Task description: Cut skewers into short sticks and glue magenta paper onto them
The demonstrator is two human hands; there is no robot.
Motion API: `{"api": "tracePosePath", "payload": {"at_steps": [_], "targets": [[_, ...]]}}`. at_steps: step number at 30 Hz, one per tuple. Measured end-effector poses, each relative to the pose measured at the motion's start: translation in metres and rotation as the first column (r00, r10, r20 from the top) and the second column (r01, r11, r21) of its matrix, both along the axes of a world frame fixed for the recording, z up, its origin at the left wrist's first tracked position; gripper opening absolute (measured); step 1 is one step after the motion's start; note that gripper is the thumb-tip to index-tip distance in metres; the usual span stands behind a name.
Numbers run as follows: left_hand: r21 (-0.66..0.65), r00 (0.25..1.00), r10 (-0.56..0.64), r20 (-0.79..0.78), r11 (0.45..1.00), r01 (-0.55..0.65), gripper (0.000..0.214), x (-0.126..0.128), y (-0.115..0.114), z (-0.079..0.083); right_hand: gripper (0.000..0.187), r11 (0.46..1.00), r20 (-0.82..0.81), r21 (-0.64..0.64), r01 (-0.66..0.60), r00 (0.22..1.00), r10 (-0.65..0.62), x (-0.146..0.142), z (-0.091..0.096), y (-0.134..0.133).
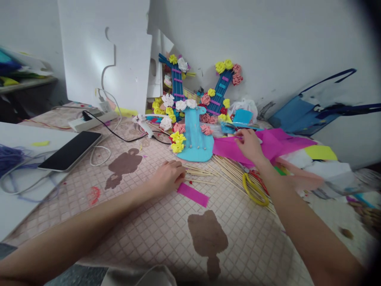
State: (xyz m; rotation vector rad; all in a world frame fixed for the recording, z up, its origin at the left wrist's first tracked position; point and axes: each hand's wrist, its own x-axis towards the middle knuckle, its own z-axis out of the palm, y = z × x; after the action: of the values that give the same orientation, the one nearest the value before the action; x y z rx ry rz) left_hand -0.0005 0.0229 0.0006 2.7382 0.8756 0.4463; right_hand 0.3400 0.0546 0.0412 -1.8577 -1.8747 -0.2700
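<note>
Left hand (169, 177) curls beside flat magenta rectangular strip (193, 195) before light-blue guitar-shaped board (195, 139), right hand (250, 145) over thin magenta sheet (278, 143) right of board, can't tell either grip.

Left forearm (98, 222), 8 o'clock: bare for its whole visible length, broad nearer the frame edge, tapering evenly to a narrow, bare wrist. Left hand (169, 177), 7 o'clock: ungloved, slim; finger detail soft. Right forearm (297, 214), 4 o'clock: likewise bare, same smooth taper, its thicker end blurring toward the dark rim at 4 to 5 o'clock. Right hand (250, 145), 3 o'clock: ungloved, slender fingers. Clothing (138, 277), just past 6 o'clock: pale greyish cloth, matt, plain, one curved fold or seam; garment type unclear.
</note>
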Motion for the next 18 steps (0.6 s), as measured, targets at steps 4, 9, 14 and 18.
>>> {"api": "tracePosePath", "payload": {"at_steps": [4,9,14,18], "targets": [[-0.017,1.0,0.017,-0.016,1.0,-0.017,0.006,-0.002,0.003,0.001,0.009,0.967,-0.113,-0.105,-0.233,0.969,0.221,-0.045,-0.002,-0.041],[-0.031,1.0,0.023,-0.006,0.999,-0.023,0.006,-0.005,0.004,0.003,0.006,0.898,-0.037,-0.315,-0.307,0.95,0.311,-0.081,-0.021,-0.08],[-0.055,1.0,0.028,-0.007,0.998,-0.029,0.006,-0.006,0.003,0.005,0.01,0.91,0.015,-0.302,-0.283,0.953,0.302,-0.082,-0.036,-0.082],[-0.049,0.999,0.035,-0.004,0.998,-0.035,0.005,-0.006,0.005,0.003,0.009,0.915,0.001,-0.296,-0.273,0.958,0.286,-0.081,-0.038,-0.084]]}}
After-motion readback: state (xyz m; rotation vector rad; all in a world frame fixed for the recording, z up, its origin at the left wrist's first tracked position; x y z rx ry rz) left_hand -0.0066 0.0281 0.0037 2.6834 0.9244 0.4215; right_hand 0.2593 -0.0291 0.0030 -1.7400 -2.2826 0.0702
